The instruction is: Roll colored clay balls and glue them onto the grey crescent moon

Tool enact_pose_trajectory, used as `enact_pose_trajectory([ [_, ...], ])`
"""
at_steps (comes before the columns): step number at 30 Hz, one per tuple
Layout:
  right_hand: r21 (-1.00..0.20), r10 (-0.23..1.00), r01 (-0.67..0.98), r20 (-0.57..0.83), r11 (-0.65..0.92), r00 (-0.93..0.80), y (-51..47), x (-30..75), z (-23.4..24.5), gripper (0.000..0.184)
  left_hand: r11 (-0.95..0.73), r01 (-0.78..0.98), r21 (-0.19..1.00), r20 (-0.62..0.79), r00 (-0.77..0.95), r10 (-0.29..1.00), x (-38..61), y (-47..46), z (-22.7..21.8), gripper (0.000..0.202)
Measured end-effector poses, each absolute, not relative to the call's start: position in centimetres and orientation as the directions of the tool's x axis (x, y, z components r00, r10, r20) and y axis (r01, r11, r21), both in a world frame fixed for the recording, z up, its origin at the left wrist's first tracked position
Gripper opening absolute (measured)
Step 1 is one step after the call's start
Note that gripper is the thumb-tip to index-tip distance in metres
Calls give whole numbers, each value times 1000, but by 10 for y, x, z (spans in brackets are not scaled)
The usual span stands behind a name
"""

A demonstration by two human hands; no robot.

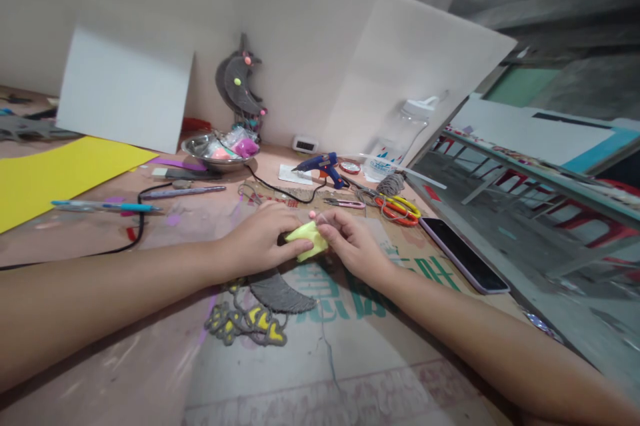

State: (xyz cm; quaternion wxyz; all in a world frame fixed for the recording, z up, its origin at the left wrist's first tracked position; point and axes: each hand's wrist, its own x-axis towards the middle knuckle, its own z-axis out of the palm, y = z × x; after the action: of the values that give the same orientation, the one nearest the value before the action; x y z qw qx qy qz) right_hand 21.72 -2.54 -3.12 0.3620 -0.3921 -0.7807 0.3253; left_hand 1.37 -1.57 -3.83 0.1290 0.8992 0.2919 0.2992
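My left hand [274, 234] pinches a soft-looking, bright yellow packet-like piece [306, 239] between thumb and fingers. Its exact kind is unclear. At the packet's right edge, the thumb and fingers of my right hand [350, 239] are closed on it. A small pink ball [313, 215] shows just beyond, near my right fingertips; what supports it is hidden. Below my hands lies a grey crescent moon [283, 291] with a thread-like surface, its upper part covered by my left hand. Grey-outlined shapes with yellow fillings [245, 325] lie beside it.
A blue glue gun [320, 163], scissors [400, 207], grey yarn [391, 184] and a phone [465, 254] lie beyond and right. Behind stand a metal bowl [220, 158] of bagged material, another crescent [237, 83] and a water bottle [397, 139]. Pens [105, 207] and yellow sheet [65, 173] lie left.
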Motion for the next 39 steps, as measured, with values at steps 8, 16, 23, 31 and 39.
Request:
enact_pose_trajectory([
  [8,-699,821,451,372,555,-433,-25,218,-30,10,-802,426,419,490,637,594,13,-15,-40,27],
  [16,-741,830,413,352,529,-432,-27,216,-29,12,-785,456,419,459,640,617,13,-15,-41,27],
  [23,-745,834,415,343,522,-433,-25,218,-31,14,-787,465,404,442,654,614,14,-15,-40,30],
  [31,-681,795,442,371,584,-480,-27,216,-27,14,-811,426,402,464,669,581,15,-16,-40,26],
  [39,-733,821,423,328,533,-468,-27,217,-28,19,-797,454,398,447,663,601,15,-16,-40,29],
])
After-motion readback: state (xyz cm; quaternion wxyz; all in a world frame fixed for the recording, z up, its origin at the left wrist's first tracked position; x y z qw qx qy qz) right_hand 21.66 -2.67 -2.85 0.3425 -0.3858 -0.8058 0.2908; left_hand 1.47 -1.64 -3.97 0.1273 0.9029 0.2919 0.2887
